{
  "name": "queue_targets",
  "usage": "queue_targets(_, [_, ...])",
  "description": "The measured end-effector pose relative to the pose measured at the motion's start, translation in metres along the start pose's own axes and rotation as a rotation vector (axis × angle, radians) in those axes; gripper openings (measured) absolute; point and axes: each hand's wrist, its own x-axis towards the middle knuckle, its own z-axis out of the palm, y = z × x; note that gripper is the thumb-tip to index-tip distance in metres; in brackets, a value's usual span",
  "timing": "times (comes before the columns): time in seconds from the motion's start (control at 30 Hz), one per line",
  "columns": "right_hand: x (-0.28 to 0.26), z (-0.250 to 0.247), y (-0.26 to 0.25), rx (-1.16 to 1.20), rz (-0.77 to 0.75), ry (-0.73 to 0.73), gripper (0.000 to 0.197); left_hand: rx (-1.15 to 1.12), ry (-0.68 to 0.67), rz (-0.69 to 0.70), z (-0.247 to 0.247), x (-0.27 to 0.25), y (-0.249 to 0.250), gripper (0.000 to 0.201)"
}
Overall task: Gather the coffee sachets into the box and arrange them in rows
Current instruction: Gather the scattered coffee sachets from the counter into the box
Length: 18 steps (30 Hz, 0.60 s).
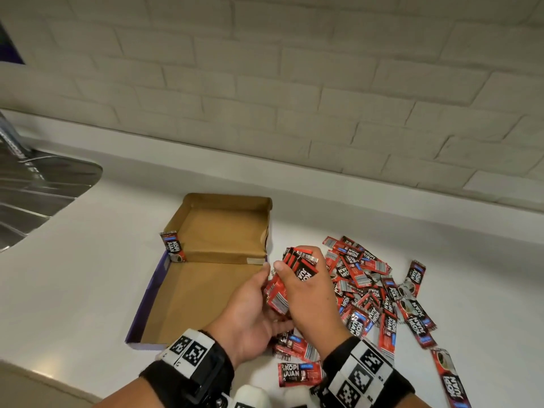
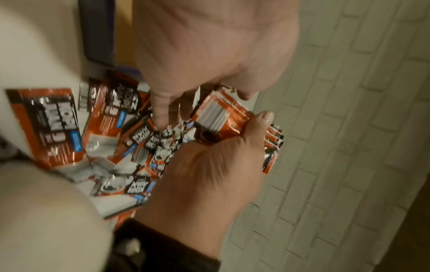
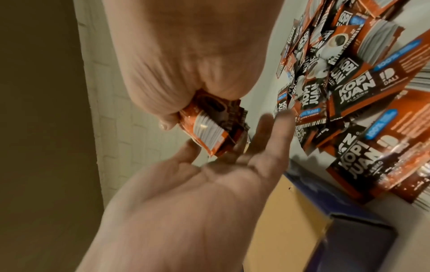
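Note:
An open cardboard box [image 1: 203,298] with purple outer sides lies on the white counter. One red and black coffee sachet [image 1: 173,246] stands upright at its left edge. Just right of the box, my right hand [image 1: 294,270] grips a stack of sachets [image 1: 301,265] from above, thumb on one side. My left hand [image 1: 265,293] lies palm up under the stack, its fingers touching the lower end. The right wrist view shows the stack [image 3: 209,132] clamped in the right hand [image 3: 181,64] above the open left palm [image 3: 186,202]. A loose pile of sachets [image 1: 368,284] spreads to the right.
A steel sink drainboard [image 1: 38,184] sits at the far left. A white brick wall [image 1: 294,83] runs behind the counter [image 1: 88,260]. More sachets [image 1: 300,373] lie near my wrists, and one [image 1: 450,378] lies at the lower right.

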Motion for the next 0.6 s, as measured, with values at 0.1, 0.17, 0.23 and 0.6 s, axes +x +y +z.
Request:
queue_targets(0.1, [0.004, -0.002, 0.001, 0.028, 0.041, -0.020, 0.026, 0.121, -0.035, 0.073, -0.016, -0.003, 0.007, 0.032])
queue_targets(0.17, [0.007, -0.001, 0.001, -0.007, 0.028, -0.058, 0.024, 0.224, -0.086, 0.121, -0.021, -0.006, 0.013, 0.051])
queue_targets(0.23, [0.011, 0.002, -0.003, -0.041, 0.013, -0.091, 0.024, 0.378, -0.132, 0.158, -0.017, -0.009, 0.019, 0.054])
queue_targets(0.6, [0.022, -0.002, 0.002, -0.150, 0.045, -0.305, 0.029, 0.926, -0.021, 0.300, -0.013, -0.001, 0.039, 0.034])
